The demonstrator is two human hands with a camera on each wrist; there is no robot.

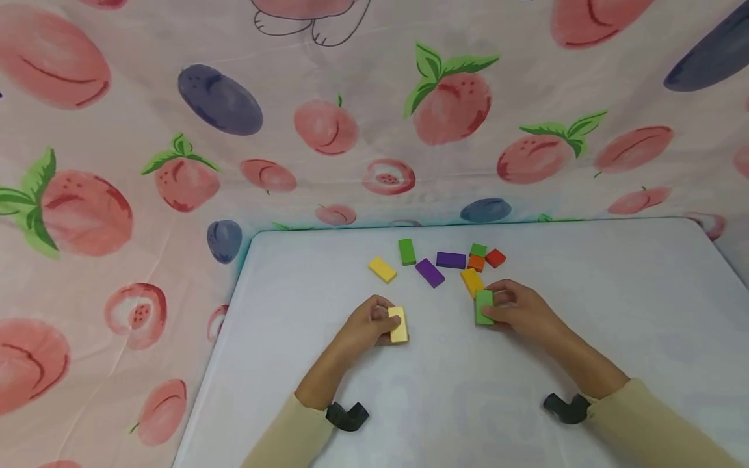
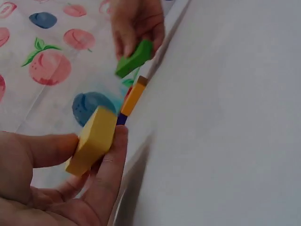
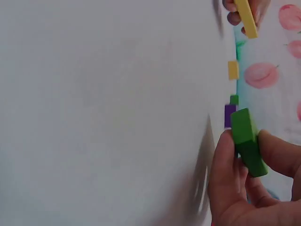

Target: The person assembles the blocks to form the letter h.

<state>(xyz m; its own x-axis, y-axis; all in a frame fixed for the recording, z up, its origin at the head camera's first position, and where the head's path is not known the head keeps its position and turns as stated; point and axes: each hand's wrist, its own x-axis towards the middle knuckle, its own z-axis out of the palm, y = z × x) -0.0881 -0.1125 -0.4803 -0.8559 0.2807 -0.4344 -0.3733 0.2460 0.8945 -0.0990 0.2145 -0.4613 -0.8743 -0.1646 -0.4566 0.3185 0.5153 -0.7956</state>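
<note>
While the left hand is pinching a yellow block between thumb and fingers, the right hand is gripping a green block in much the same way, thumb against one side and fingers against the other. Both blocks are seemingly hovering just above the worktop, well apart from each other; in the head view the green one is overlapping the near end of an amber block, though whether they are touching is not clear. Judging by the crisp edges and flat faces, both are probably behaving as light, stiff pieces, hardly giving under a pinch and not asking for much force. Their smooth faces may be offering only modest friction, so a hold near one corner would likely be letting a block twist. The middle of two opposite faces is looking like the best place for the fingers, leaving the ends free. Breakage is seeming a small worry. Beyond the hands, a small orange block is lying close among its neighbours, probably leaving less room for fingers than the purple block nearby.
</note>
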